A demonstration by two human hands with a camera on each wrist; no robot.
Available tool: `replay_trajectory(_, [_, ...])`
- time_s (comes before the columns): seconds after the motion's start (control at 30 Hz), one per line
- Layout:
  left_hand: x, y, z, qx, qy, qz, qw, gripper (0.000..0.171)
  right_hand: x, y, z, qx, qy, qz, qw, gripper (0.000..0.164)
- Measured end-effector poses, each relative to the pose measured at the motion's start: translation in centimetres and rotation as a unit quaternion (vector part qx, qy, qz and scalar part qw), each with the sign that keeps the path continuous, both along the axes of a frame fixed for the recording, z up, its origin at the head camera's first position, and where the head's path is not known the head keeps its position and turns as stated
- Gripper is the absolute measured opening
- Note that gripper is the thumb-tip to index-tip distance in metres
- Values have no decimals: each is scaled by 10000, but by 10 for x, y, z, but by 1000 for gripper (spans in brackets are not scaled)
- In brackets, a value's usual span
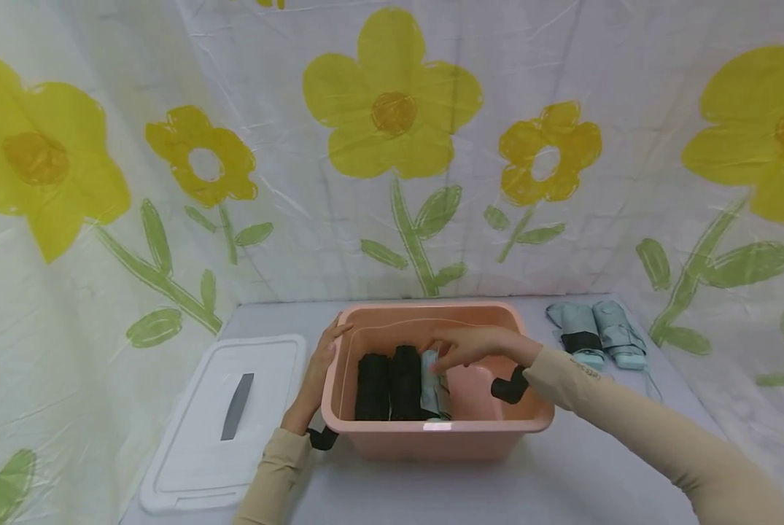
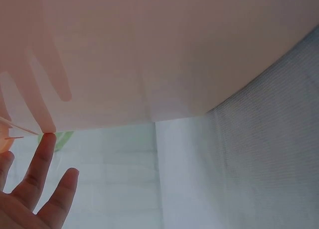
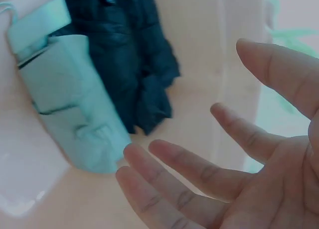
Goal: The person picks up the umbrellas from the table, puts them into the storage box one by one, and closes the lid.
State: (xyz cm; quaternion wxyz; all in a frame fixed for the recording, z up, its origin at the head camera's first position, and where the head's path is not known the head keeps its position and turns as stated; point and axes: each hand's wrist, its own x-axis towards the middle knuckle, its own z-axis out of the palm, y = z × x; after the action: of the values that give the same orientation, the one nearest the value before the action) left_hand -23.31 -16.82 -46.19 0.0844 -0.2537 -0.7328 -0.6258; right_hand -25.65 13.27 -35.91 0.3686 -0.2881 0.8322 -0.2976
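A pink plastic bin (image 1: 431, 442) holds two dark rolled bundles (image 1: 373, 386), likely folded umbrellas, at its left. Beside them lies a light blue folded umbrella (image 3: 75, 99) with a block-shaped handle and a cord. My right hand (image 1: 473, 345) is inside the bin, over the far end of that umbrella. In the right wrist view its fingers (image 3: 199, 171) are spread and hold nothing, with the fingertips close to the umbrella's end. With straight fingers (image 2: 35, 174), my left hand (image 1: 319, 364) rests against the bin's left rim; its thumb is hidden.
Two more light blue folded umbrellas (image 1: 618, 332) lie at the table's back right, one with a black band. A white lid (image 1: 188, 430) with a grey handle lies left of the bin. Behind the table hangs a flower-printed curtain (image 1: 286, 240).
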Motion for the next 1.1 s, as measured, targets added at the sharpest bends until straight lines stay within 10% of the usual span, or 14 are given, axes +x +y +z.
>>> replay_trajectory(0.8, [3,1,4,-31,-152,22,9999,43,4,58,31,-831,1435,-690,9837,49])
replay_trajectory(1.1, [2,1,2,17,-72,27,10000,42,5,88,33,-1037,2355,-1384,9564,40])
